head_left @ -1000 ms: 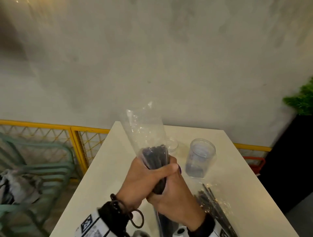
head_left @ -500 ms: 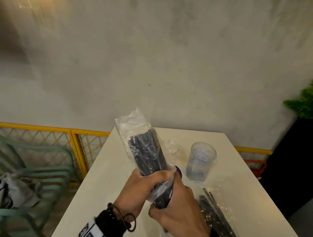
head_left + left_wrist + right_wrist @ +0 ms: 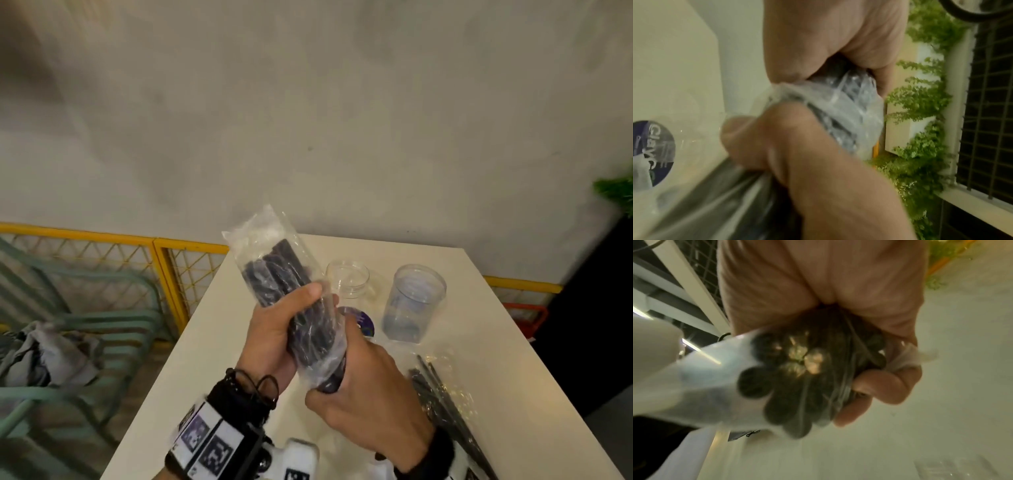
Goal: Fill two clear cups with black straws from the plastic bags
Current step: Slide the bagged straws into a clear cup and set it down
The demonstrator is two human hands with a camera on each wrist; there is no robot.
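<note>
Both hands hold a clear plastic bag [image 3: 274, 260] packed with black straws [image 3: 308, 329], tilted up and to the left above the white table [image 3: 479, 342]. My left hand [image 3: 274, 335] grips the bag's middle, thumb across the front. My right hand [image 3: 359, 394] grips the lower end of the bundle; the round straw ends [image 3: 789, 386] show in the right wrist view. Two clear cups stand behind on the table: one [image 3: 347, 282] partly hidden by the bag, the other [image 3: 412, 303] to its right. A second bag of black straws [image 3: 442, 404] lies at the right.
A yellow mesh fence [image 3: 137, 253] runs behind the table's left side, with a green metal chair [image 3: 78, 329] and grey cloth beyond it. A black planter [image 3: 599, 308] with a green plant stands at the right. The grey wall is close behind the table.
The straw bundle has slid up inside the bag towards its closed top, and the bag has tilted to the left. My left hand has shifted its grip and the right hand sits lower on the bundle.
</note>
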